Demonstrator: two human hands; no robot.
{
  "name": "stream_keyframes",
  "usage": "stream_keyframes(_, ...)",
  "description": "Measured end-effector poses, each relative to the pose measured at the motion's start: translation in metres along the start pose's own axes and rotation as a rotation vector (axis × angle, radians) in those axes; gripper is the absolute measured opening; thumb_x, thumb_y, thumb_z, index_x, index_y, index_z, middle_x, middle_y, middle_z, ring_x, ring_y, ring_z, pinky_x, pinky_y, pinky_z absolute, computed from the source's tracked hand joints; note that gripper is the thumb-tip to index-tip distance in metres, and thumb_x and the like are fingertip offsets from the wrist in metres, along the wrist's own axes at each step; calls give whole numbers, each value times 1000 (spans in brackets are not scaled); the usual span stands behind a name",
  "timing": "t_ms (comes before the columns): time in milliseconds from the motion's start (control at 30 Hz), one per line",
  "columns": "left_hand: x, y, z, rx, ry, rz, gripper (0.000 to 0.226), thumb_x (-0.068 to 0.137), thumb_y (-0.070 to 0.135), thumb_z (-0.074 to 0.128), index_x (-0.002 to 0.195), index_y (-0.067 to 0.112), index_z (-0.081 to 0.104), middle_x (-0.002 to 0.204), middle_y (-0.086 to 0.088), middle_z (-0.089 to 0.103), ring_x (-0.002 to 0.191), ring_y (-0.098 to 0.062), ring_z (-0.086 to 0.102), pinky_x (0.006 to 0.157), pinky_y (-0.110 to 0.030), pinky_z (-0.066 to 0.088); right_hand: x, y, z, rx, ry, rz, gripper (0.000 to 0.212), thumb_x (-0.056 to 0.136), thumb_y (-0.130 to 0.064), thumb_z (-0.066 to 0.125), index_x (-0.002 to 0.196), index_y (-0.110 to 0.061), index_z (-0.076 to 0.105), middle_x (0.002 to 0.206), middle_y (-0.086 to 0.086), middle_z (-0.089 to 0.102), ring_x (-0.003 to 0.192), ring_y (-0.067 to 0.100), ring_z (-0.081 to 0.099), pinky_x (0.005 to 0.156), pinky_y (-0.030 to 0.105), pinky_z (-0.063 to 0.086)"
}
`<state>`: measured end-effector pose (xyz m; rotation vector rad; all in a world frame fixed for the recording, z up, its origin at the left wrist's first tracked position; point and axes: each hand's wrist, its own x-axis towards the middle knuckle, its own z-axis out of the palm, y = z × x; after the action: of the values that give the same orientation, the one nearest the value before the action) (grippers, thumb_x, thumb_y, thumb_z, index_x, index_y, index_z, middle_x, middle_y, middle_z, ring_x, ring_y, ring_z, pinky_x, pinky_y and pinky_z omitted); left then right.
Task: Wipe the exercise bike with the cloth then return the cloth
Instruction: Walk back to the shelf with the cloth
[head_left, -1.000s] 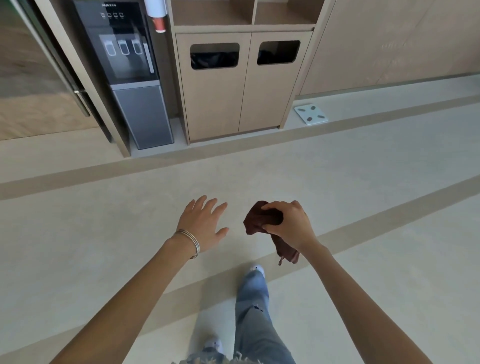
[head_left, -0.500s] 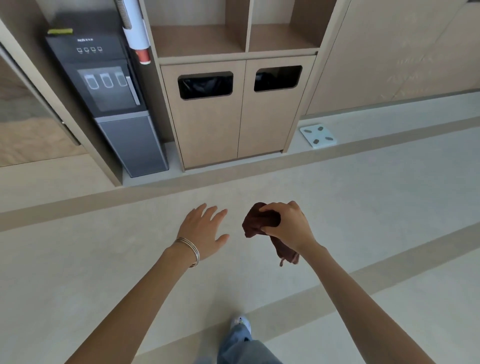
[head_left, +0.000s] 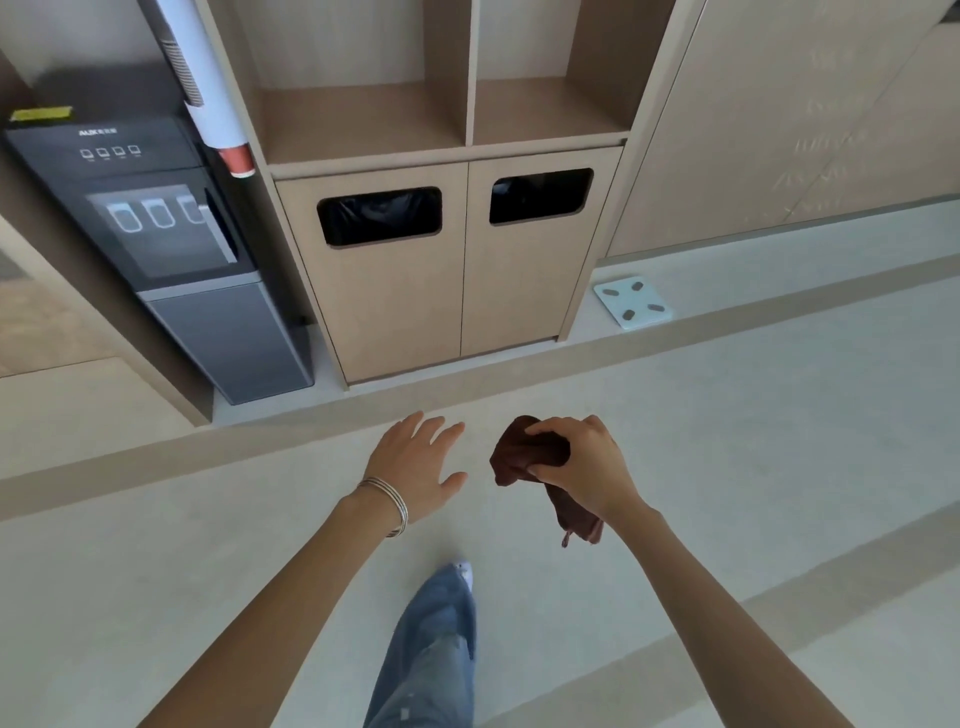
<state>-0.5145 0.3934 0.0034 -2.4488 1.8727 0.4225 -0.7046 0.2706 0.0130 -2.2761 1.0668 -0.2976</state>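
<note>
The dark maroon cloth (head_left: 530, 452) is held in the right grip (head_left: 582, 467), which is clenched around it from above. It is pinched between thumb and curled fingers (head_left: 550, 427). A bunched part is pushed out to the left of the fingers, and a twisted tail is left hanging below the heel of the grip. The cloth is carried in the air over the pale floor (head_left: 779, 415), in front of a wooden cabinet (head_left: 415, 312) with two dark bin openings. The left grip (head_left: 415, 462) is released, with fingers spread and nothing held, just beside the cloth but apart from it. Thin bangles (head_left: 389, 501) are worn at that wrist. On the top panel of the dark water dispenser (head_left: 171, 249), left of the cabinet, "AUX" can be read. The small characters after it and the print on the yellow sticker (head_left: 39, 113) are too small to be made out. A white cup tube (head_left: 202, 78) with a red cup (head_left: 236, 162) at its mouth is mounted beside the dispenser. A pale scale (head_left: 632, 302) is set on the floor to the right of the cabinet. Compared with half a second ago, the cabinet and dispenser are seen nearer and larger, more of the open shelves (head_left: 363, 124) is shown, and a jeans-clad leg (head_left: 431, 649) has been brought forward. The pose of both grips is unchanged.
</note>
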Motion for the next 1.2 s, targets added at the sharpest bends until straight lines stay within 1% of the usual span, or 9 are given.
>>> stream_keyframes(233,116,-20,-37,-83,-13,23,65,92,50,39,147,26,17,156,-1,21,144,-26,14,117,-39,18,110,11,-29,-29,17,7,41,72,-23,73,110,-33,62,100,-8,68,94,14,41,74,28,38)
stream_keyframes(367,184,-29,-59,-54,29,59,64,92,49,40,147,26,18,155,0,23,143,-26,15,115,-38,17,171,18,-45,-65,30,2,40,73,-24,72,111,-32,62,102,-8,68,93,14,40,75,29,39)
stream_keyframes(500,237,-29,-72,-64,24,78,64,91,50,41,146,27,19,154,1,24,142,-27,16,115,-40,20,214,32,-55,-61,9,8,41,72,-25,71,111,-34,61,102,-9,67,94,14,41,76,30,42)
stream_keyframes(667,301,-19,-84,-12,19,117,64,91,49,42,146,23,21,151,-3,29,139,-26,22,114,-38,25,271,64,-73,-49,-2,11,41,71,-25,72,110,-35,62,102,-10,68,92,13,40,73,28,38)
stream_keyframes(800,357,-4,-92,-19,31,89,62,90,47,44,144,22,25,148,-3,33,136,-26,25,112,-38,27,326,97,-97,-46,-17,-17,41,72,-23,71,110,-34,62,104,-10,67,94,12,39,74,27,35)
stream_keyframes(967,432,23,-108,-45,26,51,63,91,45,44,145,23,22,151,-3,29,140,-26,20,114,-39,23,399,135,-139,-31,-34,-65,41,72,-21,71,111,-31,63,105,-7,68,95,16,41,76,25,33)
stream_keyframes(1067,471,40,-120,-82,20,13,64,91,45,44,146,24,19,153,-3,26,142,-26,16,116,-39,20,436,156,-161,-34,-60,-89,41,72,-21,71,111,-32,62,105,-7,67,98,17,43,78,27,37)
stream_keyframes(1133,493,49,-123,-97,45,-24,64,91,46,44,146,25,20,153,-2,26,143,-26,16,115,-39,20,460,168,-173,-52,-106,-116,40,74,-23,70,112,-32,62,106,-8,67,100,18,44,81,30,42)
stream_keyframes(1200,511,55,-124,-104,55,-38,63,92,45,44,147,26,19,153,-1,25,143,-26,16,115,-39,21,484,175,-181,-66,-112,-141,40,74,-23,70,112,-31,62,107,-7,67,101,19,44,83,33,45)
